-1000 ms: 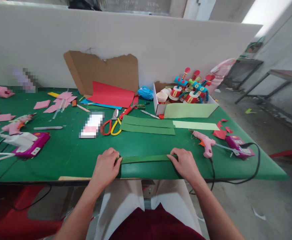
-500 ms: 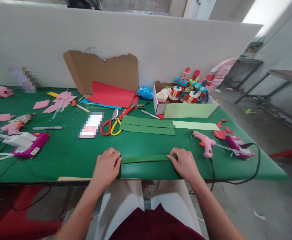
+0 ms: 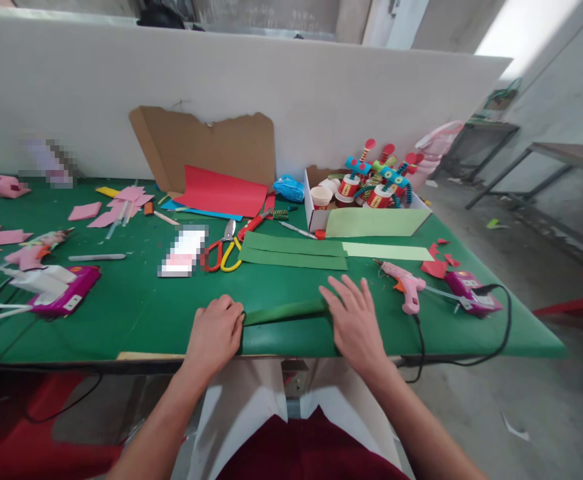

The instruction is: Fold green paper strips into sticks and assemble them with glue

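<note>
A narrow green paper strip (image 3: 285,313) stretches between my hands near the table's front edge. My left hand (image 3: 216,330) is closed on its left end, thumb and fingers pinched together. Over the right end lies my right hand (image 3: 354,320), its fingers stretched out and spread, covering that end. Beyond the strip, wider dark green paper pieces (image 3: 294,252) lie flat, with a pale green strip (image 3: 388,251) at their right. To their left are red-handled scissors (image 3: 214,255) and yellow-handled scissors (image 3: 231,255).
A pink glue gun (image 3: 405,285) and a purple power strip (image 3: 471,293) with a black cord lie at right. A box (image 3: 376,223) of cup figures stands behind. Red paper (image 3: 224,192) leans on cardboard (image 3: 206,143). A phone (image 3: 184,251) lies left of the scissors.
My right hand has let go of its pinch, spread its fingers and shifted slightly left over the strip's end. The strip's right side now angles up a little. My left hand keeps its pinch.
</note>
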Available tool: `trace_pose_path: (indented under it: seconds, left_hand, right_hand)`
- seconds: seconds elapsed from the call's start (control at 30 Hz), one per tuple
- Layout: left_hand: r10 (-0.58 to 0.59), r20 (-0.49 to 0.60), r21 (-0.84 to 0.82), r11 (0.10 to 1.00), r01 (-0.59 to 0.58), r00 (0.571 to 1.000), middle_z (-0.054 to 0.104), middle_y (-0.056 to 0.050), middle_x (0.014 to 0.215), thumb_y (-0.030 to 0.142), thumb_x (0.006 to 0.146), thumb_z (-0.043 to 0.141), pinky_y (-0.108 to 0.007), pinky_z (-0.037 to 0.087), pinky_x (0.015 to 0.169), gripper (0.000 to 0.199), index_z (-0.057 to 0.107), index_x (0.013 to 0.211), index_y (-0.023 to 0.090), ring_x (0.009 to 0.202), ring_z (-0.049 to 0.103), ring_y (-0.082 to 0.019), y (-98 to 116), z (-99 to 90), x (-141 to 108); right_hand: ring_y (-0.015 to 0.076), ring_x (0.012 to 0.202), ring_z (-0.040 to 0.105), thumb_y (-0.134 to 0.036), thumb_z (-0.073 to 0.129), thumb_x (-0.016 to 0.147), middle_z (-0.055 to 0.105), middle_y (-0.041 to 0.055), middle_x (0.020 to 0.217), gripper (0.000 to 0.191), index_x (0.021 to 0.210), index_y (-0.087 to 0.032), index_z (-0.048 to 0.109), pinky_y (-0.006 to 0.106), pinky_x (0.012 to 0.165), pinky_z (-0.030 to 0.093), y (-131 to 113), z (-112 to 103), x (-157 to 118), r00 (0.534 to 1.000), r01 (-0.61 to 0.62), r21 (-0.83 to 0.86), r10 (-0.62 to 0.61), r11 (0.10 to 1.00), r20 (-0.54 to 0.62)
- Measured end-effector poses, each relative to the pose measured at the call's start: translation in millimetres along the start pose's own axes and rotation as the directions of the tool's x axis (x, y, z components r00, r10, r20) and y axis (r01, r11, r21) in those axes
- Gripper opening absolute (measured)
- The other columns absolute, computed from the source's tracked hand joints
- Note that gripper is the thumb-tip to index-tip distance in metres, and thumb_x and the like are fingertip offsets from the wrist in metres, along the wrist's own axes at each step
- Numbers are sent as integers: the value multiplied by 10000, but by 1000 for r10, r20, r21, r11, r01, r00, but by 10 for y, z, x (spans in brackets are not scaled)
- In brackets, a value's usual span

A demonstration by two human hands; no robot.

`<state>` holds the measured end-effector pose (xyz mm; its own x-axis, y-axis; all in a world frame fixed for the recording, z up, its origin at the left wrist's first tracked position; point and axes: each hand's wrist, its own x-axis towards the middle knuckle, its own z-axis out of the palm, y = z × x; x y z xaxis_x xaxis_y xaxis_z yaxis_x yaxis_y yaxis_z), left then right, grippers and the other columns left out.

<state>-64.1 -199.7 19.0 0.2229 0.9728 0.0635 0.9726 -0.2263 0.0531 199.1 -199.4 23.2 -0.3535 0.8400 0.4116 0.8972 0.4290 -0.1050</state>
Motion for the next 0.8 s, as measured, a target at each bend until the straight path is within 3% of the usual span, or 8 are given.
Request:
trace_pose_path:
  seconds: [0.07, 0.13, 0.2, 0.33, 0.47, 0.8]
  left_hand:
    - [2, 12, 17, 1000, -2, 1000, 559, -69, 866, 217, 913, 354, -326, 340, 649, 242, 566, 801, 185, 811, 535, -228, 2, -8, 0]
    - [3, 17, 21, 1000, -3, 1000, 560, -69, 870, 219, 919, 346, -326, 343, 655, 250, 566, 807, 183, 820, 538, -227, 4, -12, -1]
    - [5, 17, 18, 1000, -5, 1000, 560, -69, 873, 221, 921, 343, -326, 348, 659, 252, 568, 812, 182, 827, 540, -227, 3, -12, -2]
    - [6, 1, -9, 1000, -6, 1000, 565, -72, 887, 209, 910, 365, -321, 357, 668, 234, 578, 819, 182, 832, 540, -223, 0, -11, 0]
    - [-4, 1, -27, 1000, 4, 1000, 575, -73, 896, 211, 909, 367, -319, 363, 678, 236, 584, 822, 182, 835, 541, -215, 7, -27, 4]
    - [1, 6, 1, 1000, -1, 1000, 600, -81, 895, 228, 915, 351, -349, 419, 687, 270, 597, 815, 176, 826, 569, -220, -5, -33, 8]
  right_hand:
    - [258, 1363, 332, -80, 396, 862, 506, 72, 1384, 529, 1362, -237, 464, 535, 1141, 199, -203, 16, -8, 984, 169, 86, -172, 982, 38]
    - [268, 1395, 275, -238, 462, 902, 485, 55, 1414, 500, 1400, -247, 414, 544, 1152, 182, -402, 50, -16, 941, 304, 164, -322, 938, 100]
    - [286, 1418, 215, -411, 487, 904, 433, 42, 1460, 565, 1428, -235, 367, 557, 1160, 150, -542, 96, -21, 912, 353, 207, -385, 912, 141]
    - [301, 1418, 215, -578, 440, 883, 384, 39, 1491, 683, 1447, -207, 333, 548, 1165, 137, -593, 179, -37, 911, 307, 217, -352, 927, 214]
    - [318, 1407, 239, -617, 419, 874, 371, 54, 1496, 721, 1455, -204, 317, 567, 1157, 120, -527, 210, -76, 912, 243, 215, -298, 946, 283]
    - [318, 1426, 181, -659, 330, 878, 301, 42, 1530, 764, 1485, -205, 233, 562, 1161, 77, -512, 216, -93, 887, 217, 233, -291, 948, 358]
